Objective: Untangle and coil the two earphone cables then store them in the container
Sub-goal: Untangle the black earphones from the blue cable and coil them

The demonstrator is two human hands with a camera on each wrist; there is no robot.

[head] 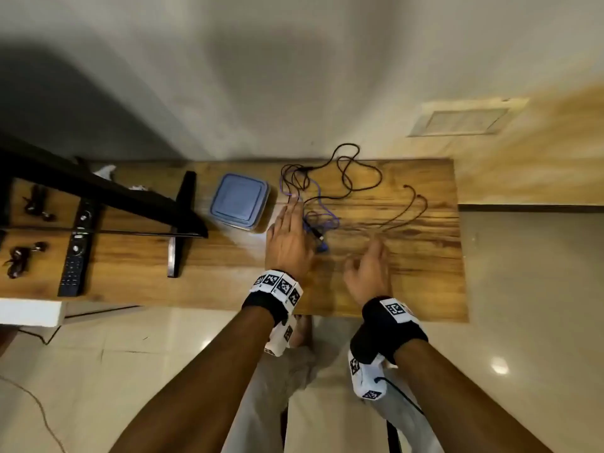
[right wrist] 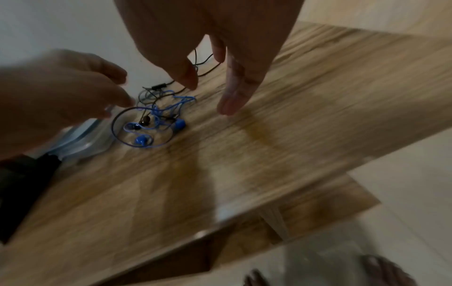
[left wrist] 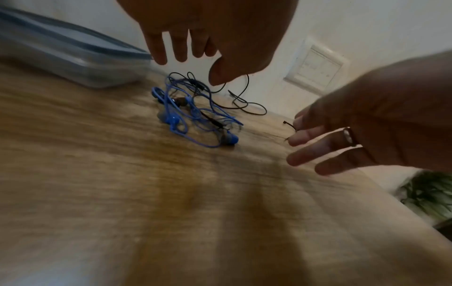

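Note:
A blue earphone cable lies tangled with a black earphone cable on the wooden table. The black one sprawls toward the wall. A square container with a blue lid on it stands just left of the tangle. My left hand hovers over the tangle's left side, fingers straight, holding nothing. In the left wrist view its fingers hang above the blue cable. My right hand is spread to the right, its fingertips by two thin dark strands. No grip on them shows.
A black TV stand foot and a remote lie on the table's left part, with other earphones beyond them. A wall socket plate is behind the table. The table's right end borders tiled floor.

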